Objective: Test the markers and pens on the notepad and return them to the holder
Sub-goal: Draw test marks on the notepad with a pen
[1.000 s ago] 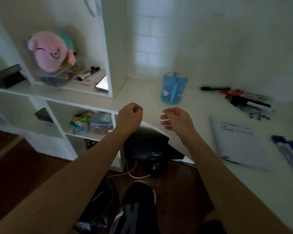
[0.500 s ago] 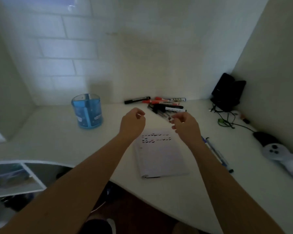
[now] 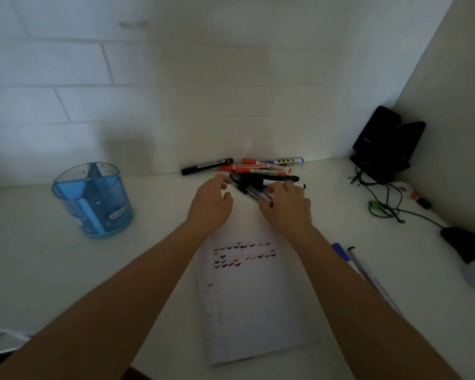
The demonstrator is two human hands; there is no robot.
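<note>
My tick-marked notepad [image 3: 252,305] lies flat near the worktop's front edge; markers [image 3: 258,171] lie heaped at its back edge; the blue holder [image 3: 93,200] stands upright leftward.

I register a white desk top [image 3: 154,220] carrying: a translucent blue plastic holder [image 3: 93,200] upright at left; a white paper notepad [image 3: 247,294] at centre; a heap of black, red and blue markers and pens [image 3: 258,172] along the back wall; two loose pens [image 3: 359,263] just right of the notepad; black speakers [image 3: 387,145] and tangled cables [image 3: 381,208] in the far right corner.

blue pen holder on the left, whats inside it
Nothing sticks out of the blue pen holder; its divided compartments, seen from above, look empty. Their floors are hidden by the tinted walls.
</note>
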